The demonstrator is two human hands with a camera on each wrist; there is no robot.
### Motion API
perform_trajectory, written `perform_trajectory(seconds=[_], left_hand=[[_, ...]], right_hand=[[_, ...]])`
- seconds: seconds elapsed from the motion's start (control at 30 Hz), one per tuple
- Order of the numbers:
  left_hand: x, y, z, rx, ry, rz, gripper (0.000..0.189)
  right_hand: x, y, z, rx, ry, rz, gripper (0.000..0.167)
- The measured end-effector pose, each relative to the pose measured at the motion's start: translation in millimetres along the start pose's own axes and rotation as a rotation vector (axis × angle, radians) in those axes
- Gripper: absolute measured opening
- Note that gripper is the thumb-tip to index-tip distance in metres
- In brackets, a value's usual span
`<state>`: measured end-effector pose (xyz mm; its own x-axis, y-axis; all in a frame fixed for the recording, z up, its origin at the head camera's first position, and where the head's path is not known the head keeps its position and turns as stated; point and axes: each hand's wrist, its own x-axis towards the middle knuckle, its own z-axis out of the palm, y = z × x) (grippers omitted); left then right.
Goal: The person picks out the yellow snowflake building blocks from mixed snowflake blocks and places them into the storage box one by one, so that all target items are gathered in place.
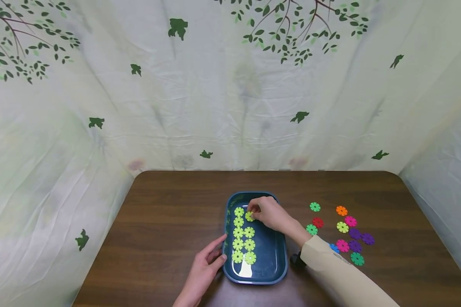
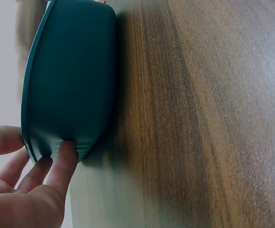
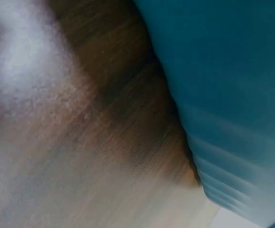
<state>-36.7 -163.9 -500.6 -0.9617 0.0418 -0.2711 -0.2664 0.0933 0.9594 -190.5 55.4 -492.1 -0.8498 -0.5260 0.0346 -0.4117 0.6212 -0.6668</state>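
In the head view a blue tray lies on the table, with two columns of yellow-green notched discs inside it. My right hand reaches over the tray's right side and pinches a yellow-green notched disc at the top of the right column. A gap separates this disc from those below it. My left hand holds the tray's left edge. The left wrist view shows its fingers against the tray's outer wall. Only the tray's side and tabletop show in the right wrist view; the right hand is out of sight there.
Right of the tray, loose notched discs lie scattered on the brown table: green, red, orange, pink, purple and one yellow-green. The right sleeve partly covers a blue disc. A leaf-patterned curtain hangs behind.
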Motion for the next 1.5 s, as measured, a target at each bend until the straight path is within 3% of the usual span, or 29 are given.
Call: perform_trajectory(seconds=[0.77, 1.13, 1.5], left_hand=[[0.4, 0.2, 0.6, 0.01, 0.0, 0.002, 0.052], [-0.1, 3.8, 0.2, 0.045, 0.015, -0.025, 0.051], [-1.7, 4.0, 0.7, 0.04, 0.007, -0.004, 0.051]], right_hand=[[11.1, 2, 7, -0.046, -0.119, 0.0, 0.009], [11.7, 0, 6, -0.022, -0.134, -0.002, 0.01], [9.7, -5, -7, 0.067, -0.136, -0.014, 0.011]])
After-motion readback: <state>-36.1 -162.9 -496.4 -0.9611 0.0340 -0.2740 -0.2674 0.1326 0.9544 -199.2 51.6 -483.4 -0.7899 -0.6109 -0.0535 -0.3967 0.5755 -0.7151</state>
